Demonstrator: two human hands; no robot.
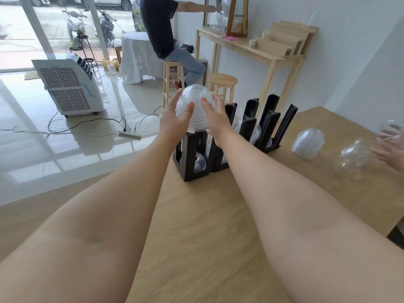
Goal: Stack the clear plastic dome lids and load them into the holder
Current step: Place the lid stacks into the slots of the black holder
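A stack of clear plastic dome lids (195, 106) is held dome-up between both my hands, just above the left front slot of the black holder (188, 156). My left hand (175, 119) grips its left side and my right hand (215, 115) its right side. The stack's lower rim sits at the top of the slot's uprights. Clear lids lie low inside the holder's slots (197, 162). Another stack of lids (308, 143) and loose lids (352, 158) rest on the wooden table (207, 226) to the right.
Another person's hand (391, 149) at the right edge holds a clear lid. Beyond the table's far edge are two wooden stools (223, 84), a seated person, a white air cooler (70, 84) and a power strip with cables on the floor.
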